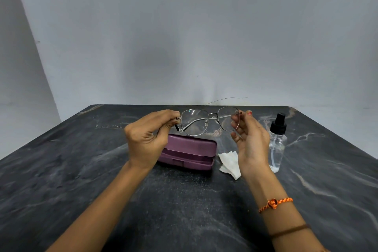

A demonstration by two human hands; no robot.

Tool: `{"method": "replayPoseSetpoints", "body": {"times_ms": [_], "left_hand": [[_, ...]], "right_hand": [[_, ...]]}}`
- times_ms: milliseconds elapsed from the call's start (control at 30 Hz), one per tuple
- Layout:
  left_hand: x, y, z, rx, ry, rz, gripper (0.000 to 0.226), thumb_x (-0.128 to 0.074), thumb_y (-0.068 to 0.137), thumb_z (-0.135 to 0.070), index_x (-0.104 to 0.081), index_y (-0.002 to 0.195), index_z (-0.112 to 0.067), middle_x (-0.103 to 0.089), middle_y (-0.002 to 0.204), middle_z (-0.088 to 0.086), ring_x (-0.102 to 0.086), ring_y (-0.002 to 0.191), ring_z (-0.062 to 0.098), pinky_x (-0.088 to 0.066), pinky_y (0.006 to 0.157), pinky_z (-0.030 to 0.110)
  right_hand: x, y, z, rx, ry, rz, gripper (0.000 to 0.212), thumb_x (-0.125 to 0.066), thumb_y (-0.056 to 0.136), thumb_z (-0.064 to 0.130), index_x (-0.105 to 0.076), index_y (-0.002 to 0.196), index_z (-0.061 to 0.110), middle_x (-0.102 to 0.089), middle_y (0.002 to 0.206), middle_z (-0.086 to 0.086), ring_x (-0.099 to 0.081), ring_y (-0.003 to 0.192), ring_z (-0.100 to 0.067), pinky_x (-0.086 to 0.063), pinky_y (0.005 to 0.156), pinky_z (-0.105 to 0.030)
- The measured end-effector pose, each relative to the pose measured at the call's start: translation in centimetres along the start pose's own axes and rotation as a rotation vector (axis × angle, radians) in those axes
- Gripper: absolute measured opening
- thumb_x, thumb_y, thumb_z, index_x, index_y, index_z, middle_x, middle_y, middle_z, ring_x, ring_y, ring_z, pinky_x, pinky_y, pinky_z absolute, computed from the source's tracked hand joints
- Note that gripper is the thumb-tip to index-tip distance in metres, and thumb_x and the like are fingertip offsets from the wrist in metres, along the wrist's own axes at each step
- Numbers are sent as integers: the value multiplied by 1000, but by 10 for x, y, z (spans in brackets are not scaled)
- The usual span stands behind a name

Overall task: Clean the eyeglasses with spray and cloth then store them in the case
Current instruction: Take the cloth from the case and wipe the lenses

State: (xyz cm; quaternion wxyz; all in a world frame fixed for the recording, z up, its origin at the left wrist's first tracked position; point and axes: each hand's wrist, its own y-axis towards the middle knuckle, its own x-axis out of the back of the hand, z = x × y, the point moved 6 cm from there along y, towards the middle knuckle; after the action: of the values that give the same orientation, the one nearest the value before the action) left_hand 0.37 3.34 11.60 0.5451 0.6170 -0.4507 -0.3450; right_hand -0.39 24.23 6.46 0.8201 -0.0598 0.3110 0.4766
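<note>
1. Eyeglasses (pixel 209 120) are held up above the open case (pixel 189 152), pinched at each end by left hand (pixel 147 137) and right hand (pixel 248 139).
2. Cloth (pixel 230 162) and spray bottle (pixel 277 143) are left on the table (pixel 81 170).
3. Cleaning is judged done or unstarted; storing remains.

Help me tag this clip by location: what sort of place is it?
Probably a plain indoor room: a dark marble-look table against a bare grey wall, with only the eyeglasses, case and spray bottle out.

case (pixel 190 152) purple | cloth (pixel 230 163) white | table (pixel 81 170) black marbled | bottle cap (pixel 278 124) black
</note>
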Motion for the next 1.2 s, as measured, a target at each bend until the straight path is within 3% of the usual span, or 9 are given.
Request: {"method": "replayPoseSetpoints", "body": {"times_ms": [533, 700, 867, 1000, 1067, 1200], "left_hand": [[-3, -2, 4, 28, -40, 20, 25, -67, 66, 13, -62, 91, 8, -63, 88, 11, -62, 79, 6, -49, 75, 7], [-3, -2, 7, 75, -91, 1, 25, -68, 69, 6, -61, 94, 4, -64, 89, 8, -63, 83, -9, -51, 74, 9], [-4, -4, 12, 167, -169, -48, 30, -67, 68, 9, -59, 97, 6, -64, 91, 6, -64, 77, -7, -52, 70, 10], [-6, -6, 19, 308, -327, -93, 33, -67, 67, 6, -58, 99, 9, -71, 78, -16, -67, 73, 3, -55, 69, 15], [-7, -7, 21, 391, -436, -126, 27, -66, 66, -1, -64, 93, 5, -72, 73, -19, -68, 71, 8, -56, 68, 18], [-11, -9, 25, 541, -653, -195, 21, -65, 64, -6, -75, 72, -22, -73, 68, -11, -70, 67, 8, -55, 63, 16]], "right_hand": [[4, 5, -8, -114, 82, 11, 18, -56, 88, 21, -61, 71, 18, -66, 51, 8, -57, 47, 1, -43, 50, -14], [4, 5, -8, -112, 85, 12, 17, -56, 88, 20, -61, 72, 17, -66, 51, 8, -56, 47, 1, -44, 47, -13], [3, 5, -8, -113, 95, 17, 15, -56, 88, 16, -62, 74, 15, -67, 51, 7, -57, 46, 1, -45, 45, -11], [2, 4, -9, -106, 85, 38, 14, -55, 88, 13, -62, 76, 15, -67, 51, 7, -57, 46, 2, -46, 45, -11], [1, 3, -10, -102, 70, 47, 14, -55, 88, 13, -62, 76, 15, -67, 51, 8, -57, 48, 2, -46, 46, -10], [-2, 3, -13, -102, 26, 76, 16, -56, 88, 14, -63, 74, 18, -68, 53, 9, -58, 55, 1, -44, 50, -11]]}}
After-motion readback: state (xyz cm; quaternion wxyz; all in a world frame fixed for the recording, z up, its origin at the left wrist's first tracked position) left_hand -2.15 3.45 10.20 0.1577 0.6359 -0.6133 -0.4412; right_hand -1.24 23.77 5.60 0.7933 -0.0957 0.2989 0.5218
